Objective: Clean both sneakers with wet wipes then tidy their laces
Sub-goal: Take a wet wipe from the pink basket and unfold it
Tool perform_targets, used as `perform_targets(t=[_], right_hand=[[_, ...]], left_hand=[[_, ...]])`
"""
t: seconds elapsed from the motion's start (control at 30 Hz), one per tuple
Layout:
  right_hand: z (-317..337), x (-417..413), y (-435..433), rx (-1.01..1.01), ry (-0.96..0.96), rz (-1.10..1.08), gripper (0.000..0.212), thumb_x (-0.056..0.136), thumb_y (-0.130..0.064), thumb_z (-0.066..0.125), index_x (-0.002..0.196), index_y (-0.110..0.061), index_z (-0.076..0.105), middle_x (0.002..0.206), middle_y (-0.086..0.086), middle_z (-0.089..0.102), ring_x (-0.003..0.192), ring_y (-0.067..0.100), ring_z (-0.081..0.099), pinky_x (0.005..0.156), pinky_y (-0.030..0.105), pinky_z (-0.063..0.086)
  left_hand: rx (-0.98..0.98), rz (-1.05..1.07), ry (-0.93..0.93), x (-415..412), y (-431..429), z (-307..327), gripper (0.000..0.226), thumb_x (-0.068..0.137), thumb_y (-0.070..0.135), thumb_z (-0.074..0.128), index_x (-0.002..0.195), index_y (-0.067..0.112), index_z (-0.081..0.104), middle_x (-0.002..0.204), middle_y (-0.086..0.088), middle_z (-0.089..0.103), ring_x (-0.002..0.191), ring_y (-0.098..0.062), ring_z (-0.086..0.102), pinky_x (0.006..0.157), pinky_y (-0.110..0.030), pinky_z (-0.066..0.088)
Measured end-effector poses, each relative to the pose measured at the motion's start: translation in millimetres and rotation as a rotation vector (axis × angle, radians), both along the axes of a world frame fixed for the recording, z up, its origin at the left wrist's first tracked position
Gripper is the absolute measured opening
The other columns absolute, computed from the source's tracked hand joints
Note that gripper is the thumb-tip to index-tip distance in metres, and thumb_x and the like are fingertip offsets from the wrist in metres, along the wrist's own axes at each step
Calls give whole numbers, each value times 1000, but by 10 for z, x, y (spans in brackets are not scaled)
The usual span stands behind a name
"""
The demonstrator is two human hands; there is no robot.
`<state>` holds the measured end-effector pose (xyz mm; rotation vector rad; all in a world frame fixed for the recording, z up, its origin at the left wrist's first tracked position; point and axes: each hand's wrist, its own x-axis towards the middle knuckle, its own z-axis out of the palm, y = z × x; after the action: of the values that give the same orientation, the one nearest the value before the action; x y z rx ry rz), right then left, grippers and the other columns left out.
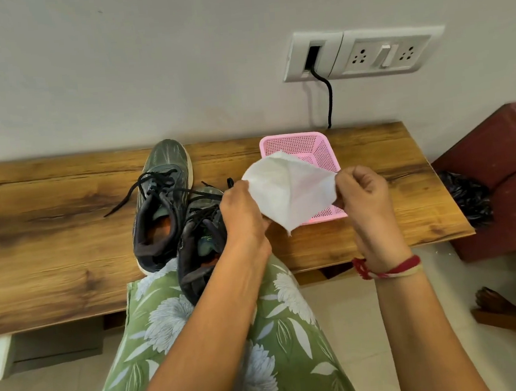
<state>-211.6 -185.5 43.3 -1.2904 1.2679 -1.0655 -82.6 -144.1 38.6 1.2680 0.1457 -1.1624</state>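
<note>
nearest, at 6 o'clock of the frame: a leg in green floral fabric, both forearms passing over it. a red and white thread band is on the right wrist.

left hand: fingers curled, pinching the left edge of a white wet wipe. right hand: fingers curled, thumb and forefinger pinching the wipe's right edge. the wipe is held spread in the air between the hands, one corner hanging toward 6 o'clock.

near sneaker: dark grey, just at 8 o'clock of the left hand, heel overlapping the floral fabric; whether it rests on the leg or the bench edge cannot be told. far sneaker: touching the near one at its 10 o'clock, on the wooden bench, toe to the wall. its black laces are loose, one end trailing toward 8 o'clock.

pink perforated basket: on the bench behind the wipe.

wall: white socket panel at 1 o'clock, a black cable dropping from it behind the bench. maroon bin with a black bag at 3 o'clock.
</note>
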Motion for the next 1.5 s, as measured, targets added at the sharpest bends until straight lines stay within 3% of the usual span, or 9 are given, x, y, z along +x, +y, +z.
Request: perform_targets(t=[0.07, 0.17, 0.37, 0.53, 0.73, 0.9, 1.27, 1.4, 1.5], right_hand=[[18, -46, -42, 75, -125, -41, 33, 87, -1, 48, 58, -14, 45, 51, -8, 48, 51, 8, 42, 54, 27, 36], [3, -80, -94, 148, -213, -94, 33, 90, -2, 49, 60, -15, 43, 53, -8, 52, 55, 8, 47, 53, 26, 38], [-70, -128, -189, 156, -174, -169, 22, 90, -1, 48, 89, -23, 48, 84, 2, 50, 72, 12, 48, 58, 24, 39], [-44, -231, -320, 121, -169, -304, 31, 94, 1, 35, 84, -26, 47, 77, -4, 46, 64, 9, 42, 51, 22, 34], [4, -336, -442, 32, -134, -367, 32, 94, 3, 34, 83, -25, 46, 79, -4, 44, 65, 6, 42, 57, 19, 37], [80, -528, -553, -42, -147, -536, 34, 90, 3, 35, 82, -27, 49, 82, -3, 47, 73, 9, 46, 64, 19, 40], [284, -709, -518, 97, -433, -343, 27, 95, 2, 36, 89, -18, 53, 80, -3, 50, 67, 5, 49, 65, 18, 42], [247, -603, -461, 185, -199, -245, 14, 95, -17, 50, 84, -20, 59, 76, -5, 53, 67, 5, 53, 64, 20, 45], [222, -526, -391, 192, -49, -49, 19, 88, -31, 59, 98, -15, 63, 82, -7, 58, 72, 0, 57, 65, 15, 45]], left_hand=[[-1, -28, -31, -26, -16, 24, 12, 98, 19, 44, 90, 21, 53, 89, -1, 61, 82, -15, 59, 79, -35, 51], [4, -72, -132, -77, -33, 36, 13, 99, 22, 43, 107, 17, 53, 91, 1, 59, 83, -14, 57, 82, -35, 50], [15, -117, -328, -62, -69, 6, 14, 100, 23, 44, 109, 16, 52, 94, -1, 60, 83, -15, 59, 64, -26, 47], [59, -68, -338, 43, -91, -80, 11, 101, 21, 42, 104, 15, 50, 94, -4, 60, 80, -17, 59, 66, -30, 49], [99, -21, -334, 53, -92, -174, 9, 102, 22, 40, 106, 19, 47, 99, -3, 58, 82, -14, 59, 62, -26, 49], [130, 135, -258, 150, -120, -200, 6, 101, 24, 41, 105, 23, 46, 111, -9, 60, 98, -26, 62, 87, -45, 54], [71, 73, -308, 96, -147, -99, 8, 101, 24, 40, 108, 22, 44, 115, -8, 57, 105, -27, 59, 93, -46, 51], [21, -75, -394, 15, -246, 24, 8, 100, 25, 41, 103, 19, 45, 113, -10, 57, 103, -29, 58, 94, -48, 49], [-70, -228, -413, -18, -311, 92, 12, 98, 27, 43, 91, 21, 51, 106, -14, 63, 97, -34, 62, 90, -52, 51]])
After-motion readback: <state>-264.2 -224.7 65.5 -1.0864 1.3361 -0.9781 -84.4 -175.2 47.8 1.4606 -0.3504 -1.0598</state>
